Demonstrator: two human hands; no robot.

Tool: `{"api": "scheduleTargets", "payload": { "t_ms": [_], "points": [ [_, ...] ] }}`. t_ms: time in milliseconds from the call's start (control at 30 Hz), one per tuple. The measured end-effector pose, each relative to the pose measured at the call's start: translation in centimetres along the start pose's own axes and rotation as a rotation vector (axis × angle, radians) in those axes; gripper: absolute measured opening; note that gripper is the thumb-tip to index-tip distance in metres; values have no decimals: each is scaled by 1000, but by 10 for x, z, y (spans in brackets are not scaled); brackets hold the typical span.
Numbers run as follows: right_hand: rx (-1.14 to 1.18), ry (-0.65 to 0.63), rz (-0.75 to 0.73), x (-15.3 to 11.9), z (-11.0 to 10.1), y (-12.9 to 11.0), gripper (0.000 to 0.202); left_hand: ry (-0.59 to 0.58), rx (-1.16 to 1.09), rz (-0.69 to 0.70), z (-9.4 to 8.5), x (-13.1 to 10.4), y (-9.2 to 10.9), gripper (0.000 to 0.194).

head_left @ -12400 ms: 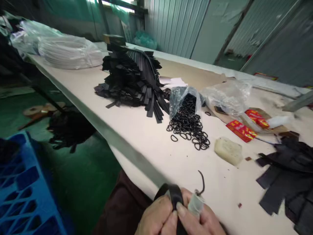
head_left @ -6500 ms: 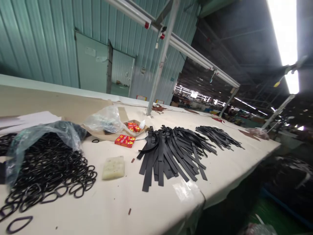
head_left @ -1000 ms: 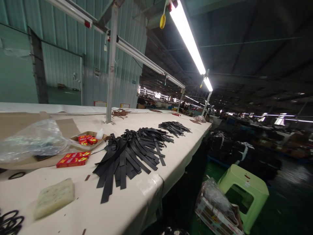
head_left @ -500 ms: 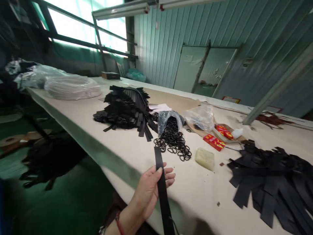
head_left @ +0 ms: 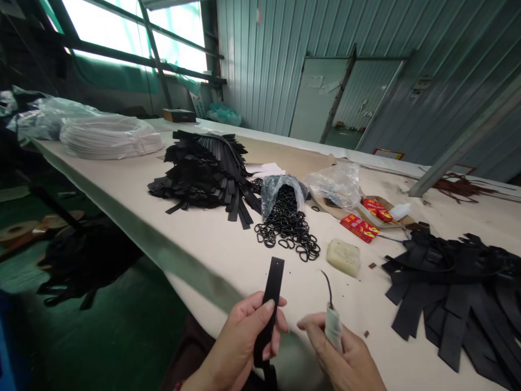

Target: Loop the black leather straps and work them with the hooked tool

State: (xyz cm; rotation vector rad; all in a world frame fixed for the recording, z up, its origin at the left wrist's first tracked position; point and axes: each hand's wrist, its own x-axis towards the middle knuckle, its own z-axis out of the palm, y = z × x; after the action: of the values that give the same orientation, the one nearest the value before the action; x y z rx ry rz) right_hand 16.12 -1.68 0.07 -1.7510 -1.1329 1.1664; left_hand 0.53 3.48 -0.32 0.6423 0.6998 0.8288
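Note:
My left hand (head_left: pixel 248 339) grips a flat black strap (head_left: pixel 273 282) between thumb and fingers. The strap's end points up and away over the table, with a small hole close to its tip; its lower part is folded below the hand. In my right hand (head_left: pixel 342 350) is a curved awl (head_left: pixel 332 326) with a pale wrapped handle and a thin dark, bent point facing up. Strap and awl are apart. Beyond my hands lie black D-rings (head_left: pixel 288 228), spilling from a clear plastic bag (head_left: pixel 268 190).
A yellowish block (head_left: pixel 343 258) and red boxes (head_left: pixel 360 228) lie right of the rings. Black straps are piled at the back left (head_left: pixel 199 174) and at the right (head_left: pixel 459 293). A slanted post (head_left: pixel 459 141) rises from the pale table (head_left: pixel 195 244). Coiled white tubing (head_left: pixel 109 138) sits far left.
My right hand has come into view with the curved awl. The strap in my left hand now shows the hole near its end and sits slightly lower. The view has shifted a little.

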Motion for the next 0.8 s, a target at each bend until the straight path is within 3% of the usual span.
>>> {"api": "scheduleTargets", "payload": {
  "t_ms": [167, 300, 367, 433, 500, 633, 800],
  "points": [
    [268, -4, 10, 19, 21, -20, 41, -98, 107, -122, 2, -8, -7, 30],
    [278, -133, 17, 26, 30, -17, 41, -144, 73, -167, 1, 1, -2, 32],
    [74, -66, -52, 40, 25, -16, 40, -61, 73, -130, -2, 10, 2, 30],
    [-223, 121, -162, 63, 18, -18, 39, 65, 75, -88, -8, 20, 5, 27],
    [-420, 221, -224, 90, 10, -20, 35, 152, 68, -56, -14, 29, 8, 26],
    [-662, 232, -275, 135, 7, -25, 22, 203, 45, -22, -26, 37, 11, 24],
    [-883, 192, -293, 154, 13, -28, 19, 217, -56, -54, -34, 35, 23, 34]
  ]
}}
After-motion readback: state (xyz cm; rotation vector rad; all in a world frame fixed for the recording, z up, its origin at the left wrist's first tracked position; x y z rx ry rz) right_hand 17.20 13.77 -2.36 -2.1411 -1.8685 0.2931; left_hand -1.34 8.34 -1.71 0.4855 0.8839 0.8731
